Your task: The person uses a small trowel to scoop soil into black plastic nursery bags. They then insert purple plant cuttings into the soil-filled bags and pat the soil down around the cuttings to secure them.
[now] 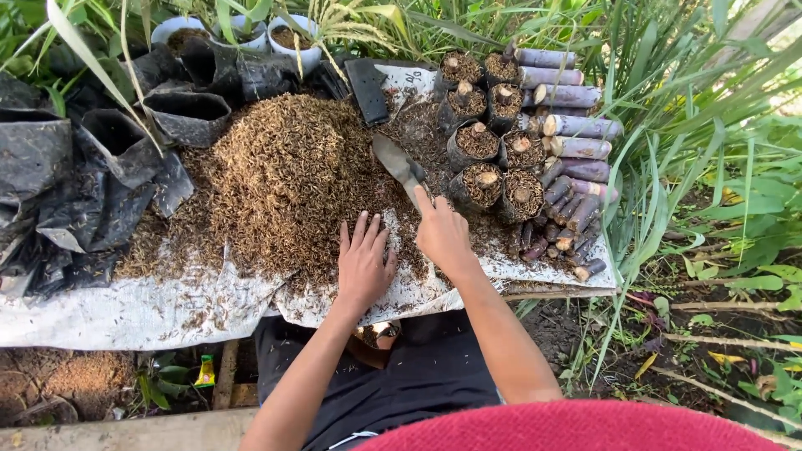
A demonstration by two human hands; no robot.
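Two hands (401,250) by eight filled black bags (489,125), one trowel (399,165)

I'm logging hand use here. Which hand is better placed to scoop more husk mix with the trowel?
Right. The right hand already grips the trowel, whose blade lies against the husk pile. The left hand rests flat and open on the white sheet, holding nothing.

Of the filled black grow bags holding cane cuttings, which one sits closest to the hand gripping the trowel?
The front-left filled bag, just right of the trowel held by the right hand. The other filled bags stand behind it or farther right, toward the purple cane pieces.
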